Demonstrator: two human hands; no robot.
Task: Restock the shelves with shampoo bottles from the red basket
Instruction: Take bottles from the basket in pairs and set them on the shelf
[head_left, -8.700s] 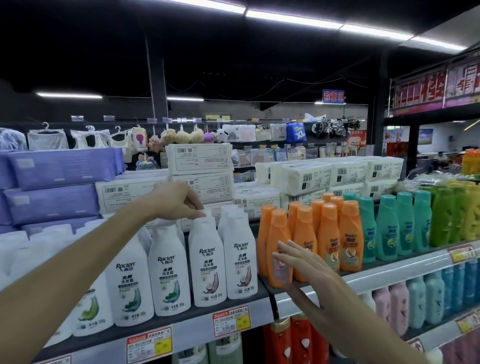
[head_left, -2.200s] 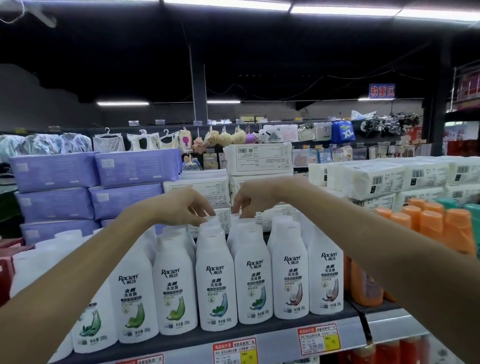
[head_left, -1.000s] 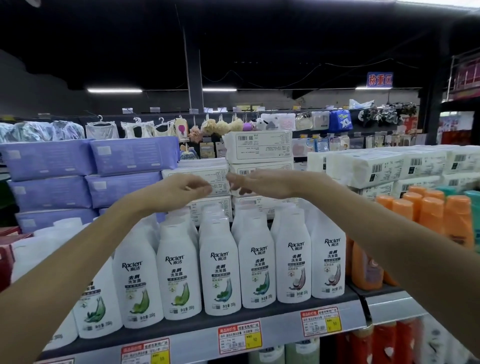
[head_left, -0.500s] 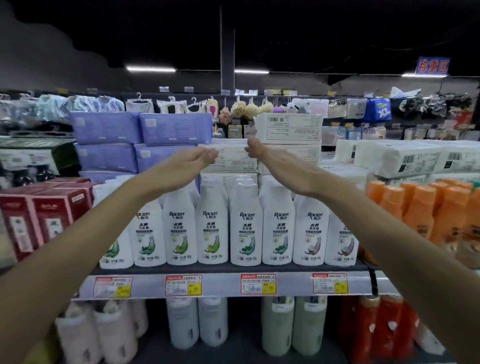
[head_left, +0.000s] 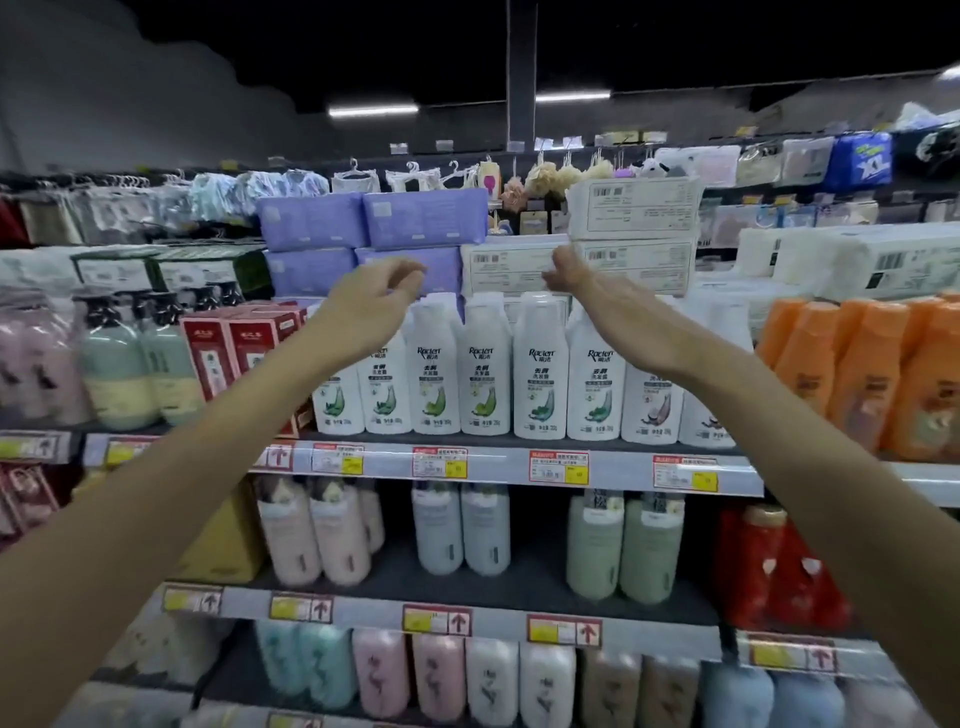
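You are in a shop. A row of identical white plastic shampoo bottles (head_left: 540, 364) lines a grey shelf, with red-and-yellow paper price tags (head_left: 558, 467) just below, stacked purple soft packs (head_left: 423, 218) above and orange plastic bottles (head_left: 857, 374) to its right.

The grey shelf (head_left: 498, 463) carries a row of upright white shampoo bottles (head_left: 540, 364) — red boxes (head_left: 213, 353) left, orange bottles (head_left: 862, 374) right.

I read "Racien" in dark letters on the front of the white shampoo bottles (head_left: 540, 364); the print under it is too blurred for me. A blue pack (head_left: 860, 161) far up on the right says "XL". The price tags (head_left: 558, 467) on the shelf edge (head_left: 498, 465) are unreadable.
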